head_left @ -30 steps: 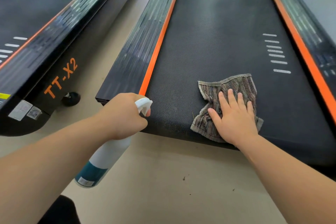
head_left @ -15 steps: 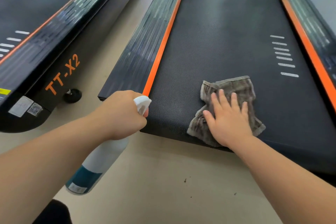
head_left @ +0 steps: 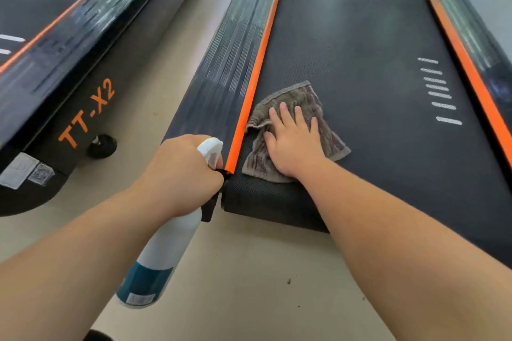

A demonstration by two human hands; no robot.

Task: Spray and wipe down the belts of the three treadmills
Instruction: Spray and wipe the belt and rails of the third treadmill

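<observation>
Grey-brown cloth (head_left: pixel 302 94), soft and limp, lies bunched at the belt's (head_left: pixel 360 50) near left corner beside the orange rail (head_left: pixel 257 72), best dragged under the flat, spread right hand (head_left: pixel 293 144), while the left hand (head_left: pixel 180 171) grips the probably light spray bottle (head_left: pixel 163 246) by its neck.

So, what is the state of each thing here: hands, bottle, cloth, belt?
cloth: crumpled, lying on the belt near its left edge
right hand: flat, pressing the cloth
spray bottle: tilted, held off the floor
left hand: gripping the spray bottle
belt: wetness unclear
</observation>
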